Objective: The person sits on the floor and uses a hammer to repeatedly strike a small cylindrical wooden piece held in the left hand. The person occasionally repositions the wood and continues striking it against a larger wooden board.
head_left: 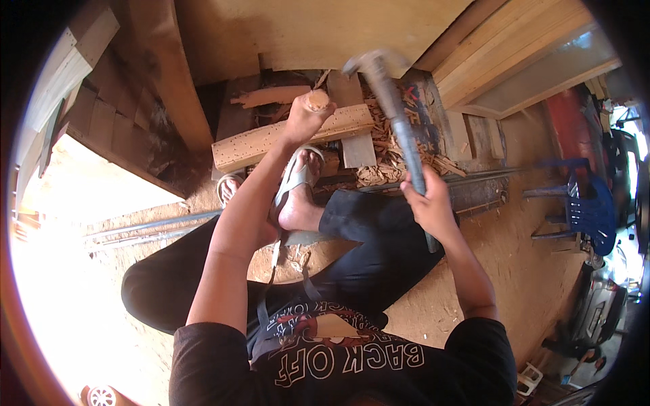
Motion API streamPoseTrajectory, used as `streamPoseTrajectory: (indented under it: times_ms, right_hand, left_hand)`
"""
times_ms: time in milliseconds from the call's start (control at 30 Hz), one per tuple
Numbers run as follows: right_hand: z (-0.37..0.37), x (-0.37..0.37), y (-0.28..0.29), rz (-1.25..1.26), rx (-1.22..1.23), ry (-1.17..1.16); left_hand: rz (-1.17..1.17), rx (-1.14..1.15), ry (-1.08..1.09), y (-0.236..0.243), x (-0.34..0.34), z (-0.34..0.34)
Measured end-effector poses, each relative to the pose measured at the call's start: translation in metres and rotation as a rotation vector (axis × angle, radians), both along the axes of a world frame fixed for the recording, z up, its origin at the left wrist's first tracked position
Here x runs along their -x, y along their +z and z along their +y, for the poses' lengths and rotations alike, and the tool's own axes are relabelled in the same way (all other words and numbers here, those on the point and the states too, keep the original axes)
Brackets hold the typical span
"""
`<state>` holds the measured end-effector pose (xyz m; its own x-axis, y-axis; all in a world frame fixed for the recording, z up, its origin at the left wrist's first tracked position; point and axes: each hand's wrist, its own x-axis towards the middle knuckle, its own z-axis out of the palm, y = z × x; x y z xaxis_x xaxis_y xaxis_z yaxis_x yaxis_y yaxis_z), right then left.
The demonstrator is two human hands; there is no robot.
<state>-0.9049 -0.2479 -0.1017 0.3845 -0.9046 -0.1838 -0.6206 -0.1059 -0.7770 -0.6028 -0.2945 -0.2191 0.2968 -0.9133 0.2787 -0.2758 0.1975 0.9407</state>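
Observation:
My left hand (pixel 302 124) is closed round an upright chisel (pixel 317 101), whose round wooden handle end faces up; its blade is hidden beneath the fist. Under that hand lies a thick wooden beam (pixel 254 145), its faces dotted with small dark marks. A claw hammer (pixel 407 143) is raised in my right hand (pixel 431 205), gripped low on its grey-blue handle. The hammer's head is slightly blurred, beyond and to the right of the chisel. My sandalled foot (pixel 301 179) is close against the beam's near side.
Wood chips (pixel 382 152) lie thickly right of the beam. Behind stands a large wooden panel (pixel 305 34), with a framed wooden piece (pixel 514 61) at far right. A metal bar (pixel 166 223) crosses the ground. A blue plastic chair (pixel 589 210) stands at the right.

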Motion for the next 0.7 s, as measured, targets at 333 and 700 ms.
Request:
streamPoseTrajectory:
  times_ms: [333, 700]
  right_hand:
    - [0.009, -0.009, -0.007, -0.095, 0.091, 0.009]
    - [0.01, -0.005, 0.048, -0.501, 0.016, -0.099]
  left_hand:
    - [0.08, 0.018, 0.003, -0.008, 0.003, -0.001]
    - [0.043, 0.018, -0.001, -0.012, 0.0, -0.004]
